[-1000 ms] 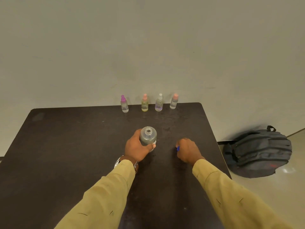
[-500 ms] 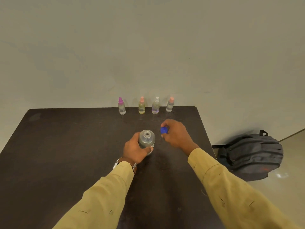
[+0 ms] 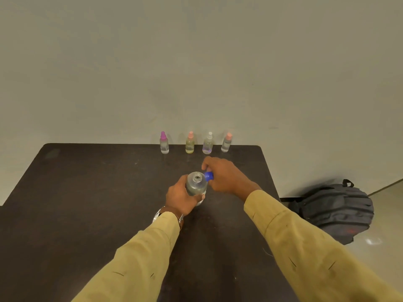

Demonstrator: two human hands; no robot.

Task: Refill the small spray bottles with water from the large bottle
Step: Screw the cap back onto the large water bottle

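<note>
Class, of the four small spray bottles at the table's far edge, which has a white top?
The third bottle from the left: white top. The leftmost bottle has a purple top; the second bottle and rightmost bottle have pinkish tops.

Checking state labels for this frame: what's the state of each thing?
large bottle, upright, uncapped, gripped by left hand
blue cap, off, pinched by right hand beside the mouth
small spray bottles, all four upright, tops on
backpack, lying on floor
</note>
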